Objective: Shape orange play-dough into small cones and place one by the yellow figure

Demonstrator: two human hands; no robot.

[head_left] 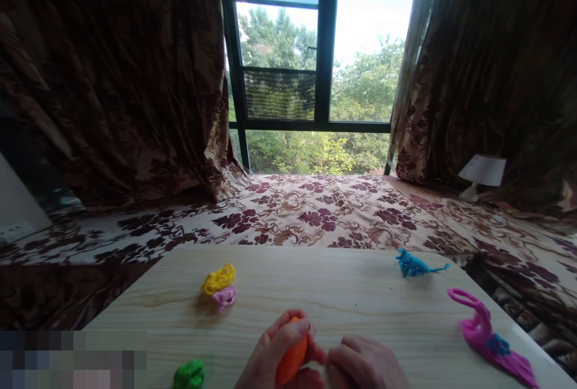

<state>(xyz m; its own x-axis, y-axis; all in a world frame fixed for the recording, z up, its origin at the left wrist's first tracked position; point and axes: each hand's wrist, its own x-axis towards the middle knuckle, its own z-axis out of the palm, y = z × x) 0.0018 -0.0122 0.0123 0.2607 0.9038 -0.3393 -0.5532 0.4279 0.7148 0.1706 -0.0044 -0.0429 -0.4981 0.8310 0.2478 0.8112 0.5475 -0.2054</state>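
Observation:
At the near edge of the table, my left hand is closed round a smooth orange lump of modelling clay, with the thumb along its top. My right hand is just to the right, its fingers curled in; whatever they may pinch is hidden. Ahead and to the left lies a yellow clay piece touching a pink clay piece. A green clay lump is at the near left. On the right are a blue clay shape with a thin tail and a long magenta clay shape with a loop and a blue flower-like patch.
The pale wooden table stands against a ledge covered in floral cloth. A small white lamp sits on the ledge at the right. Dark patterned curtains hang beside a window.

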